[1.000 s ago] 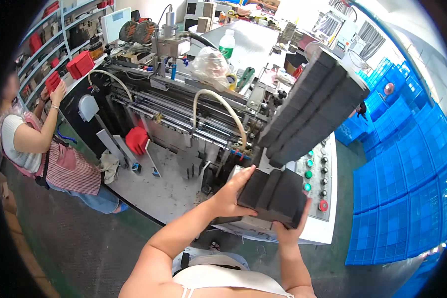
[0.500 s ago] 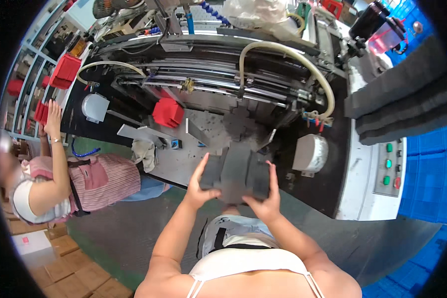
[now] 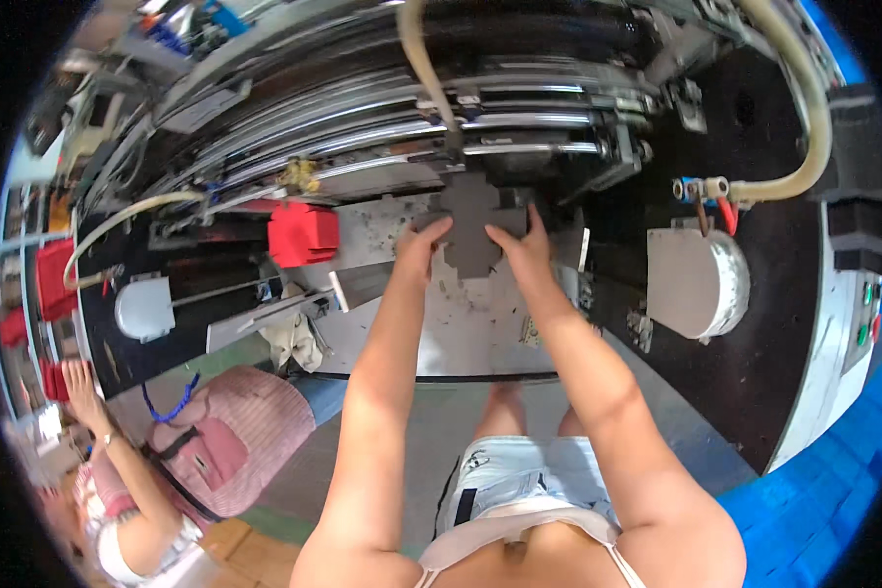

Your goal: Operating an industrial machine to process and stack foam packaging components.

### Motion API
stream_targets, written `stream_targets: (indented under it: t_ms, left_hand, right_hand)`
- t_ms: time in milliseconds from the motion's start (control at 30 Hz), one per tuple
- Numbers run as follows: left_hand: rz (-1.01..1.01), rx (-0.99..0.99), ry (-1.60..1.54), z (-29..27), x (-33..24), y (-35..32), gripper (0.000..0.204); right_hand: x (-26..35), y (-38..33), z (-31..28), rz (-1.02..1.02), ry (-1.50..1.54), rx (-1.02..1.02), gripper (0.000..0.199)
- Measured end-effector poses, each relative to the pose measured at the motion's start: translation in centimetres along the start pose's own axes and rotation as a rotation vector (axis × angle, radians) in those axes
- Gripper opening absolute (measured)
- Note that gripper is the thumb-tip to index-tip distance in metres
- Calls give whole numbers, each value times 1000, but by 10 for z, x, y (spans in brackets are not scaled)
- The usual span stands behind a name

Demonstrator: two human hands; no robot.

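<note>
Between my two hands is a dark grey card blank (image 3: pixel 472 223), cut in a stepped cross-like outline, over the light metal bed (image 3: pixel 456 338) of the machine. My left hand (image 3: pixel 422 245) grips its left side, thumb on top and the other fingers mostly hidden. On the right side my right hand (image 3: pixel 525 243) does the same, with a fingertip showing past the far edge. Whether the blank touches the bed or another blank under it, I cannot tell.
Metal rails (image 3: pixel 363 147) cross just beyond my hands. A red folded box (image 3: pixel 304 233) sits left of them, and an upright metal plate (image 3: pixel 361 285) stands nearer. Rounded covers flank the bed. At the left a co-worker's arm (image 3: pixel 135 475) reaches toward red boxes.
Both hands have carried the blank away from my body to the far part of the bed, and my arms are stretched out. The view has leaned in closer to the machine.
</note>
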State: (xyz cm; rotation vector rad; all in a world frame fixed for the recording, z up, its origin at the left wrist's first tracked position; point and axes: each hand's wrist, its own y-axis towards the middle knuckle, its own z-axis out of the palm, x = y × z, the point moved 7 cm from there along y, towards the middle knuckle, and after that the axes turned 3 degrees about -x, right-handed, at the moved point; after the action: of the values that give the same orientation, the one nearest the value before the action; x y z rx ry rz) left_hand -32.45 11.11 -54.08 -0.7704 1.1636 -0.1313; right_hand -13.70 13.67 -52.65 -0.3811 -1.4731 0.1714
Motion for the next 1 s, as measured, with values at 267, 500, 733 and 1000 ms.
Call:
stream_targets:
  t_ms: [267,500,733,1000]
  left_hand:
    - [-40,-112,109,0,8,46,57]
    - [-107,-56,133,-2,9,48,55]
    - [-66,-103,147,-6,2,57,54]
    - [-107,-119,281,-8,14,66,46]
  right_hand:
    - [-35,48,7,-30,102,-21,54]
    - [-21,39,15,75,192,0,56]
    - [-40,61,17,68,51,-28,66]
    - [-55,70,14,45,92,20,77]
